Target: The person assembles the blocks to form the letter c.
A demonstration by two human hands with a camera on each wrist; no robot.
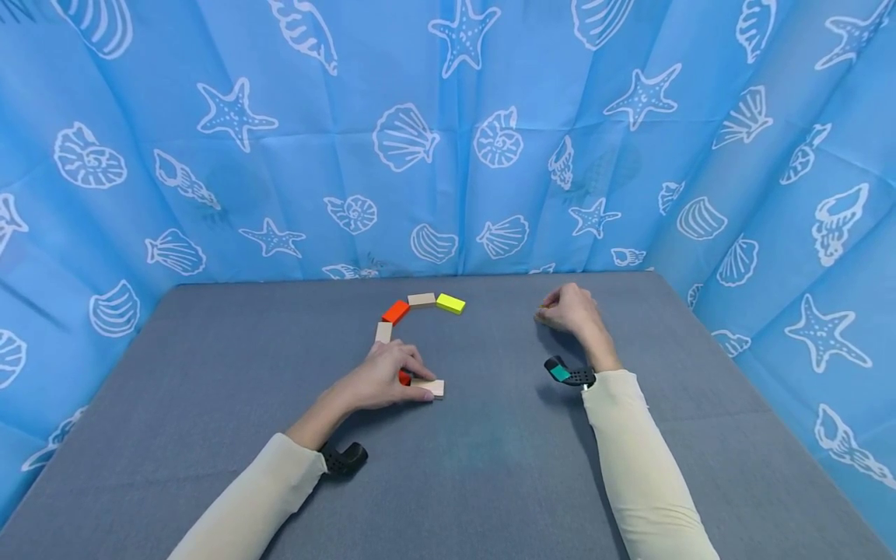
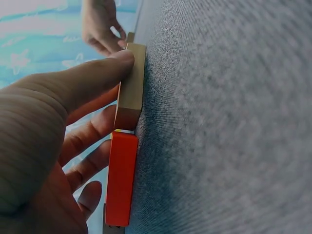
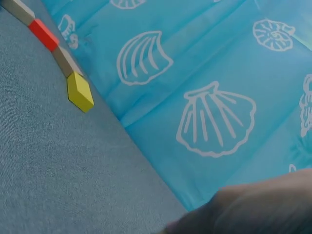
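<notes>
My left hand (image 1: 385, 375) pinches a plain wooden block (image 1: 435, 387) between thumb and fingers, low on the grey cloth. Just behind that block stands a red block (image 2: 122, 178), largely covered by the hand in the head view. Off to the right, my right hand (image 1: 572, 309) is held with its fingertips together at the cloth. They pinch a small wooden block (image 2: 130, 37), mostly hidden behind the fingers. Beyond the left hand, a curved row runs from a wooden block (image 1: 383, 332) through an orange-red block (image 1: 396, 312) and another wooden block (image 1: 421, 300) to a yellow block (image 1: 451, 303).
Grey cloth (image 1: 490, 482) covers the table. A blue curtain (image 1: 448, 187) with white shells and starfish hangs along its back edge and sides. Black straps sit on both wrists, the right one (image 1: 570, 373) with a teal patch.
</notes>
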